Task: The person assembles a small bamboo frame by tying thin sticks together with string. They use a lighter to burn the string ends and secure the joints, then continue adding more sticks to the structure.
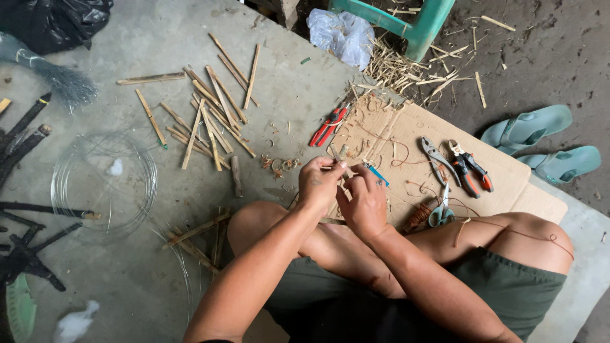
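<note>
I sit cross-legged on a concrete floor. My left hand (319,181) pinches a thin bamboo stick (335,166) above my knees. My right hand (364,202) grips the same small piece from below, and a blue-tipped tool (377,174) sticks out of it. Thin copper wire (387,160) loops over the cardboard sheet (406,136) just beyond my hands. A coil of that wire (418,217) lies by my right wrist.
Red-handled pliers (327,126), grey pliers (438,159), orange-handled cutters (469,168) and small scissors (441,213) lie on or near the cardboard. Cut bamboo sticks (213,121) are scattered on the left. A clear wire coil (105,184), green sandals (540,143) and a green stool (419,25) stand around.
</note>
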